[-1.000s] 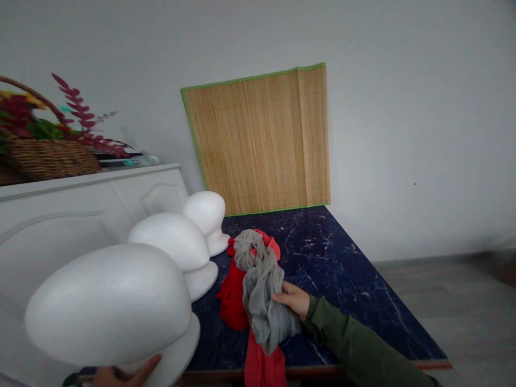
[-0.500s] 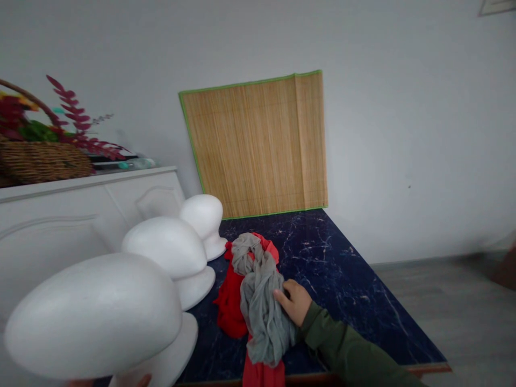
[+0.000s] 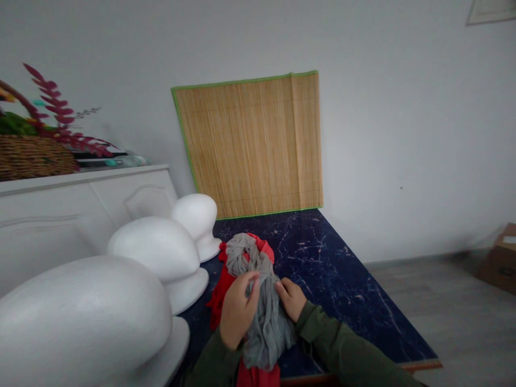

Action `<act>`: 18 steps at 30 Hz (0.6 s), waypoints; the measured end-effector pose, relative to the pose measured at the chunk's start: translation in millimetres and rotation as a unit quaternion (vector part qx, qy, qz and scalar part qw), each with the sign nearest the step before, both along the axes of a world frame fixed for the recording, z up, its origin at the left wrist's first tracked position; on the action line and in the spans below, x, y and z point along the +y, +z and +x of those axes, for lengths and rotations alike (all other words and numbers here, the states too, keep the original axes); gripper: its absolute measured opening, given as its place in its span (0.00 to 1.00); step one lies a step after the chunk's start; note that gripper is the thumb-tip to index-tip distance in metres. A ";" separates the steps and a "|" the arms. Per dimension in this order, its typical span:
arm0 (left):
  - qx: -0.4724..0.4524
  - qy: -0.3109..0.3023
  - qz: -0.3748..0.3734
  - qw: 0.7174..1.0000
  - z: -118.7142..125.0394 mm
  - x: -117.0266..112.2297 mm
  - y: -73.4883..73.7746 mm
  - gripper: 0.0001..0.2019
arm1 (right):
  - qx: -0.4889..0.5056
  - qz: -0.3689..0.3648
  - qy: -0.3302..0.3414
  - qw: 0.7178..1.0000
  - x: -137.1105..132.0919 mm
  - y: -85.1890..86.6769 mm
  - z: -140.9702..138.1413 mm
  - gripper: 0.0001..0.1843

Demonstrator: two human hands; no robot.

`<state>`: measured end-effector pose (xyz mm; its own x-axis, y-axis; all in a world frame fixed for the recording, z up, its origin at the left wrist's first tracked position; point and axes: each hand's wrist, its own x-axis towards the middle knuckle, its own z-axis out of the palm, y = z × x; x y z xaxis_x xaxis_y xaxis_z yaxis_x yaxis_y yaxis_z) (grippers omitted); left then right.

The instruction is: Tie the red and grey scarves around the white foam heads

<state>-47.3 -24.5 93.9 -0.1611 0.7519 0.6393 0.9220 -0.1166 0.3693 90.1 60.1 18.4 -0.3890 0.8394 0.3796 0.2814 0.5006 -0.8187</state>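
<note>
A crumpled grey scarf (image 3: 268, 322) lies in a long, loose bundle on top of a red scarf (image 3: 258, 376). Part of the red one hangs toward the table's near edge. My left hand (image 3: 238, 309) is over the left side of the grey scarf, with its thumb and fingers curled together on the fabric. At the right side of the bundle, my right hand (image 3: 292, 298) has its thumb pressed to the grey scarf and its fingers folded in. Both hands wear dark green sleeves.
Several white objects stand in a row on the left: a near head form (image 3: 84, 317), a middle one (image 3: 157, 247) and a far one (image 3: 196, 215). The table (image 3: 342, 301) is dark blue and marbled. A bamboo mat (image 3: 250, 150) leans on the wall. A cardboard box (image 3: 500, 260) sits on the floor.
My left hand has come up from behind the nearest head form to the grey scarf. The right hand stays at the scarf's right side. The view has shifted slightly right.
</note>
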 end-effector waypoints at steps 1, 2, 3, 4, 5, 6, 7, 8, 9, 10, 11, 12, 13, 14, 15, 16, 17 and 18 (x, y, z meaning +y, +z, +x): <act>-0.006 0.016 -0.013 1.000 -2.3 27.6 7.5 0.15 | -0.003 0.001 0.003 1.000 0.8 -0.1 0.1 0.17; -0.011 0.042 -0.025 0.999 -7.3 53.2 11.3 0.17 | -0.006 0.003 0.005 1.000 1.8 -0.4 0.1 0.17; -0.021 0.082 -0.037 0.996 -14.1 75.5 11.1 0.20 | -0.010 0.005 0.006 1.000 2.9 -1.0 0.1 0.17; -0.036 0.132 -0.051 0.989 -21.9 94.0 7.3 0.26 | -0.014 0.007 0.005 1.000 4.1 -2.0 -0.1 0.17; -0.052 0.179 -0.070 0.980 -29.9 108.2 0.6 0.31 | -0.019 0.007 0.004 1.000 5.3 -3.4 -0.4 0.17; -0.067 0.216 -0.096 0.969 -37.6 118.6 -8.1 0.35 | -0.024 0.007 0.004 1.000 6.4 -4.9 -0.8 0.18; -0.078 0.241 -0.125 0.959 -44.6 125.4 -17.6 0.37 | -0.028 0.006 0.006 1.000 7.4 -6.6 -1.3 0.18; -0.085 0.251 -0.154 0.952 -50.7 129.5 -26.9 0.37 | -0.032 0.005 0.010 0.999 8.2 -8.2 -1.9 0.19; -0.086 0.251 -0.180 0.947 -55.8 131.7 -35.0 0.36 | -0.034 0.004 0.015 0.999 8.8 -9.5 -2.4 0.19; -0.083 0.246 -0.199 0.945 -59.7 132.6 -41.3 0.34 | -0.034 0.001 0.021 0.999 9.2 -10.5 -2.9 0.19; -0.078 0.242 -0.211 0.944 -62.4 132.8 -45.7 0.34 | -0.033 -0.003 0.026 0.999 9.5 -10.9 -3.3 0.19; -0.070 0.240 -0.214 0.944 -64.1 132.7 -48.2 0.33 | -0.030 -0.007 0.029 0.999 9.7 -11.0 -3.5 0.20; -0.062 0.242 -0.211 0.945 -64.9 132.5 -49.0 0.33 | -0.029 -0.012 0.031 0.999 9.9 -10.7 -3.5 0.20; -0.053 0.245 -0.203 0.946 -64.9 132.4 -48.6 0.32 | -0.028 -0.018 0.032 0.999 10.1 -10.1 -3.5 0.21; -0.044 0.248 -0.192 0.949 -64.2 132.2 -47.4 0.30 | -0.028 -0.024 0.032 0.999 10.5 -9.5 -3.2 0.21; -0.036 0.250 -0.176 0.951 -63.2 131.9 -45.7 0.29 | -0.027 -0.028 0.031 0.999 10.9 -9.0 -2.8 0.22; -0.029 0.251 -0.156 0.955 -61.9 131.4 -43.9 0.27 | -0.026 -0.033 0.030 0.999 11.5 -8.6 -2.4 0.23; -0.024 0.253 -0.134 0.958 -60.5 130.8 -42.0 0.26 | -0.023 -0.037 0.031 0.999 12.2 -8.5 -1.8 0.23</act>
